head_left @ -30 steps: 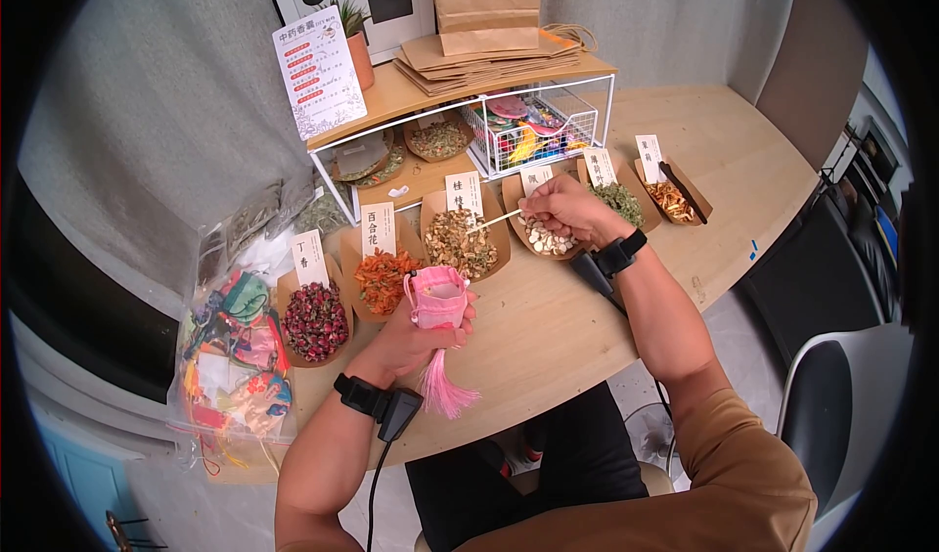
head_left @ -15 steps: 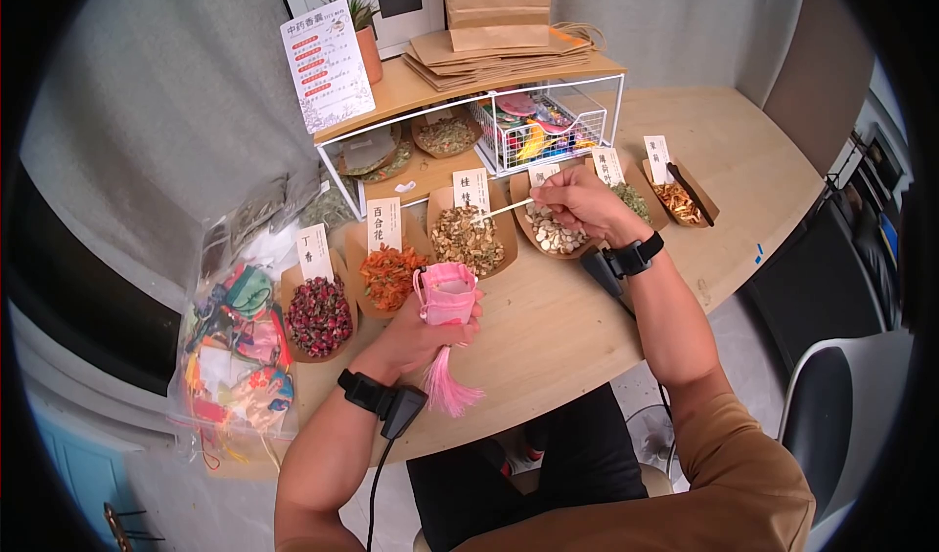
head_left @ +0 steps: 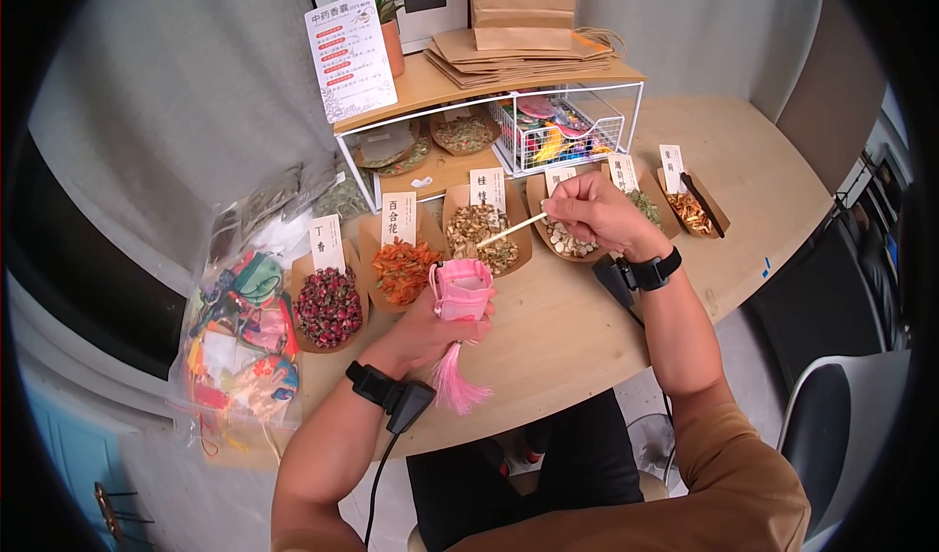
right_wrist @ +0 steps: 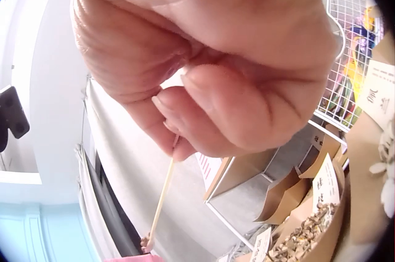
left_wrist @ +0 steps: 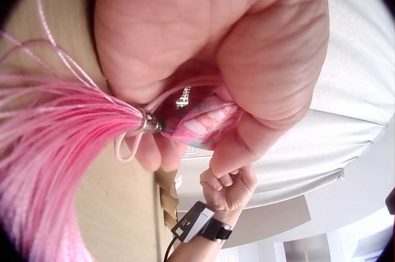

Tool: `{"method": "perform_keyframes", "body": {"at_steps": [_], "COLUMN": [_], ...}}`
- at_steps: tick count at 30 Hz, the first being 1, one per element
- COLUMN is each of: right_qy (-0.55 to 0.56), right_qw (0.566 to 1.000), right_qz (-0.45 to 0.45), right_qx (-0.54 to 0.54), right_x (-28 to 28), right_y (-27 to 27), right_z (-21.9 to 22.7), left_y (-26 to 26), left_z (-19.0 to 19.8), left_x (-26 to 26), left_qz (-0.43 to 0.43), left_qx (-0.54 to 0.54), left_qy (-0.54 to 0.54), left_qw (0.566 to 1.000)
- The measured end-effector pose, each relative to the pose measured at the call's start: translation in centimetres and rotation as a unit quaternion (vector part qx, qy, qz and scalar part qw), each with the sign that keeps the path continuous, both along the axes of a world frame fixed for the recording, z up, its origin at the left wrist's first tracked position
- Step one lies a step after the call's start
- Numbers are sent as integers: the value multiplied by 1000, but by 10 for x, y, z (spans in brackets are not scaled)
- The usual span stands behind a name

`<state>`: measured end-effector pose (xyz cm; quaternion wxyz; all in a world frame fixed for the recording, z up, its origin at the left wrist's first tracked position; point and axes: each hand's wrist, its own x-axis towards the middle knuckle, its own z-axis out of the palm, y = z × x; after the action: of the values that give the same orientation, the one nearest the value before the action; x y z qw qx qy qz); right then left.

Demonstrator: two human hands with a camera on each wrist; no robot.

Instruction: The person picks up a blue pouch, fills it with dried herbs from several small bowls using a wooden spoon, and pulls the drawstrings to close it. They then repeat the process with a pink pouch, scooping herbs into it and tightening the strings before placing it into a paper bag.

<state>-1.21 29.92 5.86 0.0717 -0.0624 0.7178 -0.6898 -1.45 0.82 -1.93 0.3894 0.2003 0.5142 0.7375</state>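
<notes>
Head view: left hand (head_left: 435, 335) wraps its fingers round a pink pouch (head_left: 463, 293), mouth up, near the tabletop's front edge; tassel (head_left: 458, 386) hangs below. Right hand (head_left: 604, 218) pinches a pale stick (head_left: 514, 229), its far end over brown chips (head_left: 471, 227); contact unclear.

Left wrist view adds a thin cord (left_wrist: 179, 85) and the bead (left_wrist: 151, 123) heading the tassel, both hidden from above. Right wrist view shows the curled fingertips from underneath, pouch just a pink sliver at the bottom.

Room: open wood (head_left: 558, 347) between right forearm and pouch, down to the front edge. Trays and shelf (head_left: 416, 88) bound the far side.
</notes>
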Motion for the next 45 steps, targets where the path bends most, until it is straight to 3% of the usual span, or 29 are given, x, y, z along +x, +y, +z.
{"method": "perform_keyframes", "body": {"at_steps": [9, 15, 21, 24, 27, 34, 45], "right_qy": [163, 118, 73, 59, 84, 16, -91], "right_qw": [986, 987, 986, 987, 971, 979, 987], "right_qz": [-24, -7, -62, -150, -178, -99, -100], "right_qx": [39, -106, -140, 4, 133, 180, 84], "right_x": [2, -8, -14, -17, -30, -22, -27], "right_y": [-8, 6, 11, 14, 25, 8, 8], "right_z": [-2, -9, -13, -12, -29, -29, -31], "left_y": [0, 2, 0, 0, -1, -1, 0], "left_z": [1, 2, -1, 0, -1, 1, 2], "left_x": [-1, 3, -3, -2, -3, -2, -2], "left_qz": [-3, 19, -1, 1, -4, -11, -12], "left_qx": [-8, 10, 4, 8, 3, 10, 20], "left_qy": [4, 8, -14, -14, -4, -3, -5], "left_qw": [1000, 1000, 1000, 1000, 1000, 1000, 1000]}}
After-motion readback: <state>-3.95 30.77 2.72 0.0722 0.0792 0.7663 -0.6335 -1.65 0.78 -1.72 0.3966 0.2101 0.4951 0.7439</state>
